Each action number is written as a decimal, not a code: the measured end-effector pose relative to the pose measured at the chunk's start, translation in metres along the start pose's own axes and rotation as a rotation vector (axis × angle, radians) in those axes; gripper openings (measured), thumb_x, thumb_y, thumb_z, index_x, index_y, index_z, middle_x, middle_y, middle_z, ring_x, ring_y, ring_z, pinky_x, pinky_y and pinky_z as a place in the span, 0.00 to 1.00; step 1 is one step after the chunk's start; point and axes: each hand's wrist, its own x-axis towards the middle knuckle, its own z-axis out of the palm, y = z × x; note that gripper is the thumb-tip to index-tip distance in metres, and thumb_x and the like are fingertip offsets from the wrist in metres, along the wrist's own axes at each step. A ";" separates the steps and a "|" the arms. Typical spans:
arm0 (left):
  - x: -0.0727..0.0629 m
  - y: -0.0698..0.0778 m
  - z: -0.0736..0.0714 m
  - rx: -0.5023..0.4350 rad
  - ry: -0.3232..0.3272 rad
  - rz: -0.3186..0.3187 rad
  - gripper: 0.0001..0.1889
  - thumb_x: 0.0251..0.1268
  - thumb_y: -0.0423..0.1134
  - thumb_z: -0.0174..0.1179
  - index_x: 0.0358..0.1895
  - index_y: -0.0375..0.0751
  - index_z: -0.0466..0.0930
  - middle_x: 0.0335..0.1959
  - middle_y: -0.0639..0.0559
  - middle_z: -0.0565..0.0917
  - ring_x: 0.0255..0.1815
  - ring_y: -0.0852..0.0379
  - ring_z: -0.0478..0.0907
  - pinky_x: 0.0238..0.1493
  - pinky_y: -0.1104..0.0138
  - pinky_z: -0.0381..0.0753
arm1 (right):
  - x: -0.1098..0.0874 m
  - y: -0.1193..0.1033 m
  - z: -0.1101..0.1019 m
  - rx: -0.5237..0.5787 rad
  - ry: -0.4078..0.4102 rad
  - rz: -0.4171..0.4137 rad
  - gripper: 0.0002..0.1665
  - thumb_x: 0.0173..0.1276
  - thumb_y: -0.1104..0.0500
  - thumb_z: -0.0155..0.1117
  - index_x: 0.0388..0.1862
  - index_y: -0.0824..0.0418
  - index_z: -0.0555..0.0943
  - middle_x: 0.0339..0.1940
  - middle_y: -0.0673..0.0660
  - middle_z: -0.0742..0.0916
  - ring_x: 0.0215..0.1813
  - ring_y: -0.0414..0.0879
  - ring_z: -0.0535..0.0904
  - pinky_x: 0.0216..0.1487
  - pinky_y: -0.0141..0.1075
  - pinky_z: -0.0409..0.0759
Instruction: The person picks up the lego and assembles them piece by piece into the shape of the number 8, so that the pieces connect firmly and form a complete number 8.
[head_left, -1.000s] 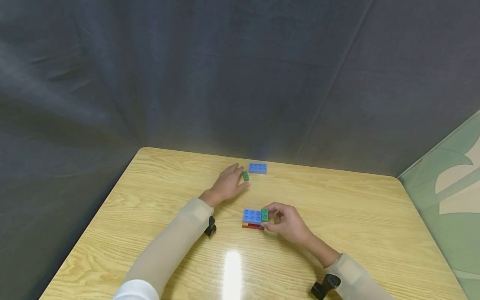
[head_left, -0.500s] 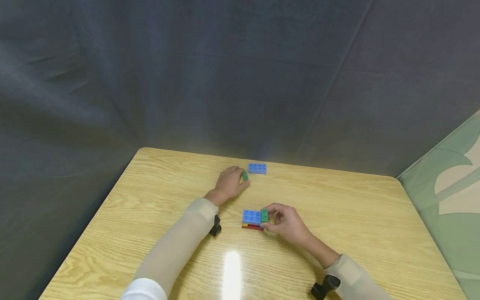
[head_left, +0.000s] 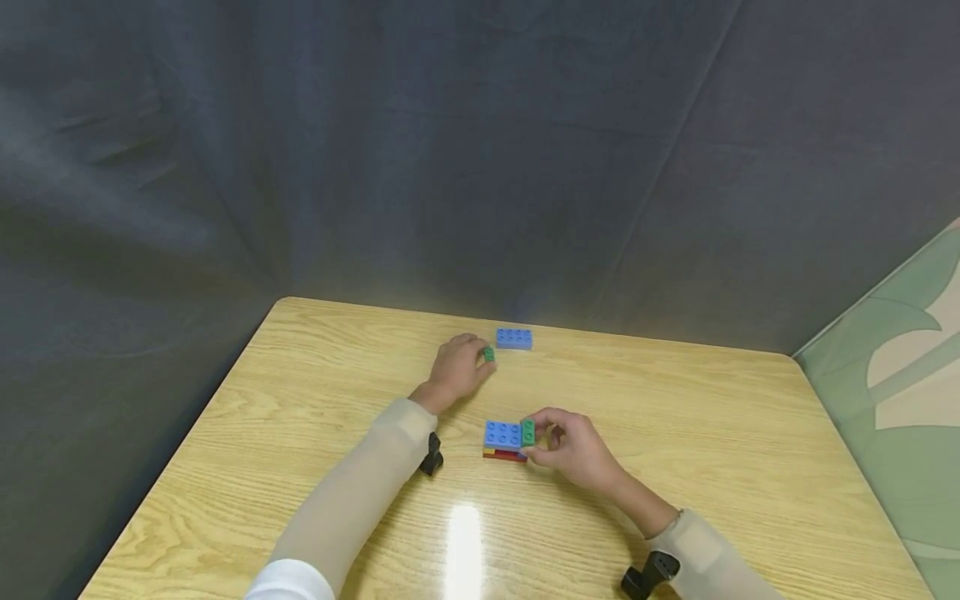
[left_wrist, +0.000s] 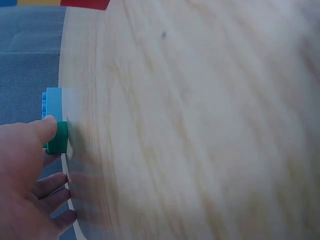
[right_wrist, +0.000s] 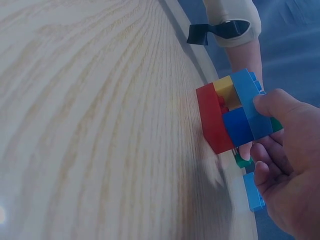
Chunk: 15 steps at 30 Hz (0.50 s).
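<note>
Near the middle of the table, in the head view, stands a stack of toy building bricks (head_left: 502,435). From the bottom it has a red brick (right_wrist: 214,120), a yellow brick (right_wrist: 227,93) beside a dark blue one (right_wrist: 238,126), then a light blue brick (right_wrist: 248,100). A small green brick (head_left: 528,432) tops the right end. My right hand (head_left: 573,446) grips that end, thumb against the light blue brick's side. Farther back, my left hand (head_left: 455,368) pinches another small green brick (left_wrist: 61,137) between thumb and index finger; its other fingers are spread.
Just behind the left hand's green brick lies a loose blue brick (head_left: 513,338), close to the back edge of the wooden table (head_left: 675,417). A dark curtain (head_left: 480,167) hangs behind that edge. At the right is a green-patterned panel (head_left: 900,383).
My left hand has moved slightly right, and its fingers have closed on the green brick. The right hand and the stack have stayed in place.
</note>
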 end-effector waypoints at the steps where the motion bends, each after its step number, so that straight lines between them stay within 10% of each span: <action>1: 0.000 -0.001 0.000 -0.004 0.001 0.001 0.20 0.75 0.49 0.60 0.62 0.42 0.80 0.69 0.43 0.76 0.73 0.44 0.67 0.75 0.48 0.63 | 0.000 0.000 0.000 0.000 -0.001 -0.003 0.16 0.60 0.65 0.78 0.47 0.59 0.86 0.37 0.49 0.84 0.27 0.41 0.71 0.25 0.27 0.68; 15: -0.002 -0.006 -0.005 -0.126 0.023 -0.035 0.22 0.74 0.44 0.61 0.66 0.39 0.77 0.63 0.43 0.81 0.64 0.44 0.77 0.67 0.53 0.75 | 0.000 -0.001 0.000 0.014 -0.003 -0.004 0.15 0.61 0.63 0.78 0.46 0.60 0.86 0.37 0.50 0.84 0.28 0.41 0.71 0.26 0.28 0.69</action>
